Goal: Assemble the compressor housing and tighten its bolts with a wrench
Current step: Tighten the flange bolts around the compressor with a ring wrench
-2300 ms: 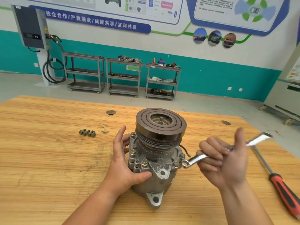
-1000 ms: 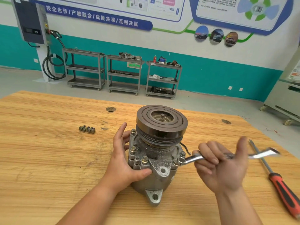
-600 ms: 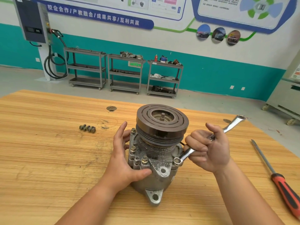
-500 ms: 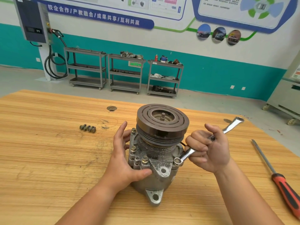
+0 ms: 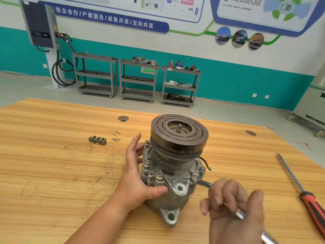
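1. The compressor housing [image 5: 168, 189] stood upright near the middle of the wooden workbench [image 5: 52, 173], with its clutch pulley [image 5: 179, 132] on top.
2. The left hand [image 5: 137, 178] gripped the housing's left side. The thumb lay across the front and the fingers reached up toward the flange.
3. The right hand [image 5: 232, 208] was blurred, but its fingers were curled round the shaft of the wrench [image 5: 202, 183], so it held the tool.
4. The wrench's ring end sat over a bolt [image 5: 194, 177] on the flange's front right. From there the tool's long axis ran toward the person and to the right, passing through the right hand, and its free end showed at the lower edge of the view.
5. The bolt therefore lay away from the grip and to its left, with the right hand nearer to it. I judged that tightening was under way, and that the next swing would pivot about that bolt while the left hand resisted the twist.
6. Several loose bolts [image 5: 97, 140] lay well apart to the left. A red-handled screwdriver [image 5: 309, 199] lay at the right.
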Demonstrator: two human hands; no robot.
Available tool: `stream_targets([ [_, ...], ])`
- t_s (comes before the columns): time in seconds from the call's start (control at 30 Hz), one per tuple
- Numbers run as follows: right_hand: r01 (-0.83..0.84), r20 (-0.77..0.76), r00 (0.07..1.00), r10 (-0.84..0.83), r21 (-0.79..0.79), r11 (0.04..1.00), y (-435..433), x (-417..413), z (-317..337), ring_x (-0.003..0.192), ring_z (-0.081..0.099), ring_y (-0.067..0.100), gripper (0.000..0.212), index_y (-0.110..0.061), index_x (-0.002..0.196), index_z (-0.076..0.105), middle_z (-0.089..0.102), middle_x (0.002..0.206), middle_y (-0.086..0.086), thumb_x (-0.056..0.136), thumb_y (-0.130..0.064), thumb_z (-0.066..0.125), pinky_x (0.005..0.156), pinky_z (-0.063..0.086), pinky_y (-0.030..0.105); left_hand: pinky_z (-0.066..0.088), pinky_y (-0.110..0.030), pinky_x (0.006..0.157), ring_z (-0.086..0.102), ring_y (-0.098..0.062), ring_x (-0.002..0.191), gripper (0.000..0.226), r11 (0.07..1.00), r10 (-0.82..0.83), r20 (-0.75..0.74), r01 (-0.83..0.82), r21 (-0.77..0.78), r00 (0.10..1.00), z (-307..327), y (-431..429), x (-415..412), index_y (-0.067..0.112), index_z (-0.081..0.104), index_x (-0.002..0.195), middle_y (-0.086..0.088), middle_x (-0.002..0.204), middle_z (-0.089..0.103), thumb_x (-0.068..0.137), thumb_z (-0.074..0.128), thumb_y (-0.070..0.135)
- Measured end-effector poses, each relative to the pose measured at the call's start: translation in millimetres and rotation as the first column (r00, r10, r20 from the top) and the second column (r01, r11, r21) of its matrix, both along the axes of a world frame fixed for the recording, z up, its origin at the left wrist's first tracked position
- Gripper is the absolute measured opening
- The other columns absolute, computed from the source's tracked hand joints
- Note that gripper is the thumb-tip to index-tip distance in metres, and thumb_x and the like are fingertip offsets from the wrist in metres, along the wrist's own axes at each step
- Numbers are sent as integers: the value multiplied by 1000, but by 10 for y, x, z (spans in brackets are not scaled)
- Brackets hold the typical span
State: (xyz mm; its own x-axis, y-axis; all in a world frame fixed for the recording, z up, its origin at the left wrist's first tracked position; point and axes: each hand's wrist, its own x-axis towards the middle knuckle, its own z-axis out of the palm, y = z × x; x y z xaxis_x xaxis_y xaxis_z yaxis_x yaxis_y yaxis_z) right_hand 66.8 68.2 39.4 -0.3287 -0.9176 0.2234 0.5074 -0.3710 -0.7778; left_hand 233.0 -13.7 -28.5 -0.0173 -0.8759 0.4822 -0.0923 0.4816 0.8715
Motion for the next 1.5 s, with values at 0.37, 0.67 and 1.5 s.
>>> stream_targets([
  [0.37, -83, -552, 812, -186, -426, 901, -11, -199, -120, 56, 47, 3, 26, -27, 58, 37, 47, 63, -15, 80, -27, 52, 48, 36, 24, 39, -8, 94, 46, -3, 126, 123, 1000, 4, 1, -4, -18, 1000, 2, -16, 1, 63, 13, 137, 8, 136, 40, 35, 80, 76],
  [0.67, -559, 268, 804, 531, 38, 828, -967, -717, -22, 47, 16, 8, 57, -25, 50, 24, 19, 49, -7, 77, -74, 33, 37, 14, 18, 37, -26, 100, 42, -3, 129, 122, 1000, 20, 19, -20, -8, 1000, 11, 2, 15, 62, 16, 137, 13, 138, 39, 33, 76, 82],
  [1.5, 75, -304, 946, -110, -125, 989, -72, -65, -83, 54, 53, 0, 51, -12, 41, 51, 60, 59, -5, 29, -50, 84, 57, 47, 13, 37, -39, 107, 42, -9, 129, 121, 1000, 14, 44, -13, -11, 999, 26, 10, 5, 66, 12, 135, 8, 138, 37, 34, 77, 80],
])
